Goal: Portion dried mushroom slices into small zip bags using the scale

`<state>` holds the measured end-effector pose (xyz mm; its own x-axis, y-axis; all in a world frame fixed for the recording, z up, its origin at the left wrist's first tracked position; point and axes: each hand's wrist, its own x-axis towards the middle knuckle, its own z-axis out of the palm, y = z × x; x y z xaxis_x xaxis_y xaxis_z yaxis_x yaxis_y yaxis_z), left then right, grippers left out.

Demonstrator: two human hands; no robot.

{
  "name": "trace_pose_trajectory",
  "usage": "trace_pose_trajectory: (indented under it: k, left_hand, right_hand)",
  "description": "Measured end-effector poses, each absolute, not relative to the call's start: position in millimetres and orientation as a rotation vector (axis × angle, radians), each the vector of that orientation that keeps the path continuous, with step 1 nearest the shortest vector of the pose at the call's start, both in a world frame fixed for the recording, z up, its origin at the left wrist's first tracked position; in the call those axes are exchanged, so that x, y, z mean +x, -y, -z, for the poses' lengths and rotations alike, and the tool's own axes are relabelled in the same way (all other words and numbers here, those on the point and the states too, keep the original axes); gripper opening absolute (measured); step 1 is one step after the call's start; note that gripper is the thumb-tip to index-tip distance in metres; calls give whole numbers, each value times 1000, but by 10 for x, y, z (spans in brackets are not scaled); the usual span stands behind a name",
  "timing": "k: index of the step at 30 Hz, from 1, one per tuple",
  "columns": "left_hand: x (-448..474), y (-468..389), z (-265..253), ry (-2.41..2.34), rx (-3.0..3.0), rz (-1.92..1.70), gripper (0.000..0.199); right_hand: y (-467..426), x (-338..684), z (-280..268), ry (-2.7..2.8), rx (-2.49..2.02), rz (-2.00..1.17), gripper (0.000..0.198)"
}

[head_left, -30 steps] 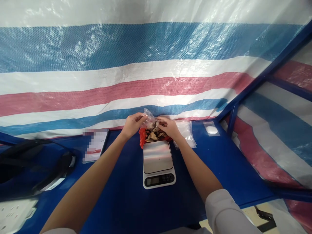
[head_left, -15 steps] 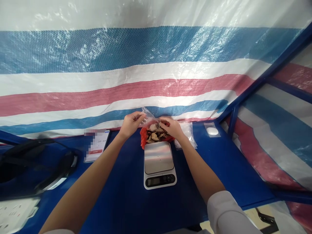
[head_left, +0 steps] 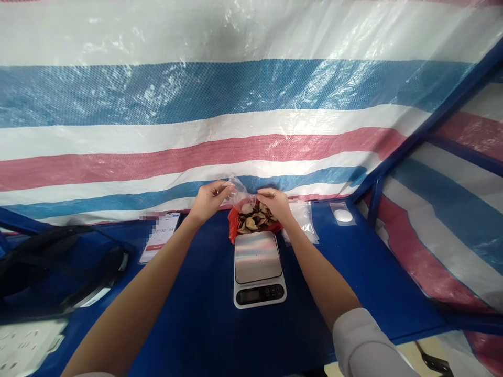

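A clear plastic bag (head_left: 238, 192) is stretched between my two hands over the pile. My left hand (head_left: 209, 201) pinches its left edge between thumb and fingers. On the other side, my right hand (head_left: 278, 204) has its fingertips closed at the bag's right edge, just above the dried brown-and-cream slices (head_left: 253, 221). Those slices lie in an opened red plastic bag (head_left: 233, 226). Directly in front of the red bag stands a white kitchen scale (head_left: 259, 262), its metal plate bearing only a few dark specks.
Flat clear bags (head_left: 306, 222) lie right of my right hand. Farther right is a small clear bag with a white round object (head_left: 343, 215). A phone showing a timer (head_left: 160, 238), a black strapped device (head_left: 98, 277) and a white power strip (head_left: 29, 343) are at left.
The view has tilted slightly upward, so everything sits a little lower. Both hands keep their places at the clear bag with only small shifts.
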<state>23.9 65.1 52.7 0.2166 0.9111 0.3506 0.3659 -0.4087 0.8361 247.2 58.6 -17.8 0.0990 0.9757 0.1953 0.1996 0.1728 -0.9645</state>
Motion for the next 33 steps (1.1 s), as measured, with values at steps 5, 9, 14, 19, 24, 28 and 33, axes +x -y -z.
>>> trace_pose_trajectory:
  k: [5,9,14,19,24,28,33]
  left_hand:
    - [212,-593,-573,-1164,1824,-1178,46]
    - [220,-557,-575,-1091,1713,-1212,46]
    - [244,-518,-577,-1023,1575,-1273,46]
    - [242,-412,-512,-966,1477,-1329,41]
    - [159,-186,-278,-982,1396,-1315,38]
    - [100,10,-133,-1059,1400,-1214,40]
    - [181,144,-22,-1058,1325,-1171,44]
  right_hand:
    - [-551,2457,109,1283,-1238,-978,26]
    - [-492,2434,69,1254,-1206,-1095,29]
    - [-398,2435,8,1187,-1071,-1232,38]
    - [-260,2511,-41,1109,-1019,-1225,43]
    - [-56,2602,-65,1032,-1012,-1220,40]
    - [88,2624,-30,1070,-1091,-1199,43]
    - [216,2579,67,1197,-1121,-1186,50]
